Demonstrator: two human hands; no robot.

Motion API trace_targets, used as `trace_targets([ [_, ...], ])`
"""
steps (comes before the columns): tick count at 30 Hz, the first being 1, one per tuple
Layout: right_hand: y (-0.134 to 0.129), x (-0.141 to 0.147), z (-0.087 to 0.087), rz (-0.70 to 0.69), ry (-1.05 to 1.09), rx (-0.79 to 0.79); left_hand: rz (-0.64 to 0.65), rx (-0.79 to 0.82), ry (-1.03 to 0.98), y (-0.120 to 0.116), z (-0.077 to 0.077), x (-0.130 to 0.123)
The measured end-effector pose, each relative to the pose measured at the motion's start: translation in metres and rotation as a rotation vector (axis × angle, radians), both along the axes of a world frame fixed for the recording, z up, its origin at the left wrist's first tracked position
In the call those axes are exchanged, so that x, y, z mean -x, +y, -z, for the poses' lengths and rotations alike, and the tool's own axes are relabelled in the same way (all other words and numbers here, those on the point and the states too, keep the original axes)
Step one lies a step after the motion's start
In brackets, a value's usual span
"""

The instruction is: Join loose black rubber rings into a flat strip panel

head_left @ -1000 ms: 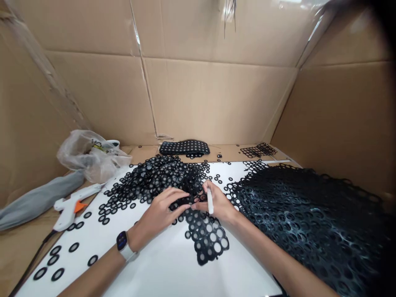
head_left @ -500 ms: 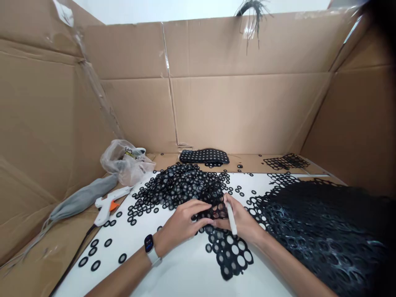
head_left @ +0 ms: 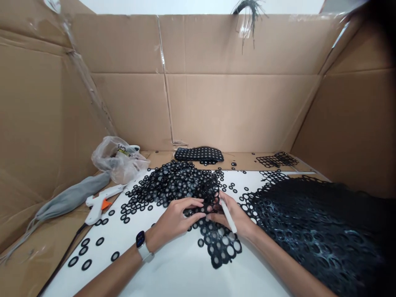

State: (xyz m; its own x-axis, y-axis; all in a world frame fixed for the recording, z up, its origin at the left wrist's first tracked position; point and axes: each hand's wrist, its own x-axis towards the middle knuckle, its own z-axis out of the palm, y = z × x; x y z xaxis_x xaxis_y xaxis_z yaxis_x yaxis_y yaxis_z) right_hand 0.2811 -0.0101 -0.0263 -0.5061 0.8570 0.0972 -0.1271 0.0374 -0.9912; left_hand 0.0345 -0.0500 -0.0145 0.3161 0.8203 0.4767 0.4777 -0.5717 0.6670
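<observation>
A black perforated sheet [head_left: 218, 245] with rows of round holes hangs down between my hands onto the white board. My left hand [head_left: 176, 216], with a watch on its wrist, pinches the sheet's edge between thumb and fingers. My right hand [head_left: 236, 218] holds a white pen-like stick [head_left: 228, 216] slanting across its palm. The right fingertips also touch the sheet, close to the left thumb. Part of the sheet behind the fingers is hidden. Just beyond both hands lies a heap of small black rings [head_left: 176, 183].
A large black mass of holed sheets [head_left: 309, 222] covers the right side. To the left are a white glue gun [head_left: 98, 206], a grey cloth pouch [head_left: 72, 196] and a clear plastic bag [head_left: 119, 161]. Cardboard walls [head_left: 229, 111] surround the white board [head_left: 173, 264]. Loose rings [head_left: 87, 264] lie at left.
The whole view has shifted slightly, so everything sits a little further left. Both hands keep their hold, and the white stick leans slightly more.
</observation>
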Motion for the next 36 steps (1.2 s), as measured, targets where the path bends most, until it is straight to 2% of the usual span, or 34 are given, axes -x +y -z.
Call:
trace_targets([
  [3, 0.0, 0.001, -0.001, 0.037, -0.013, -0.031, 0.004, 0.029, -0.032, -0.001, -0.005, -0.007],
  [6, 0.001, 0.001, 0.002, 0.069, -0.009, -0.045, -0.061, 0.033, -0.066, 0.0, -0.011, -0.006],
  [12, 0.009, -0.004, 0.003, 0.136, 0.036, 0.022, -0.295, -0.115, -0.08, 0.022, -0.013, 0.027],
  [14, 0.012, -0.005, 0.002, 0.161, 0.04, 0.038, -0.282, -0.162, -0.013, 0.028, -0.011, 0.033],
  [17, 0.012, -0.002, 0.002, 0.195, 0.053, 0.062, -0.229, -0.232, 0.073, 0.027, -0.008, 0.03],
  [21, 0.008, 0.004, 0.003, 0.202, 0.092, 0.111, -0.152, -0.321, 0.105, 0.012, -0.01, 0.012],
  [25, 0.001, 0.004, 0.002, 0.165, 0.127, 0.162, -0.034, -0.345, 0.124, -0.001, -0.01, -0.003],
  [30, -0.002, 0.002, -0.007, 0.104, 0.133, 0.19, -0.042, -0.346, 0.095, -0.001, -0.006, -0.005],
  [36, -0.002, 0.006, -0.011, 0.124, 0.105, 0.122, -0.009, -0.329, 0.087, -0.003, -0.008, -0.01],
])
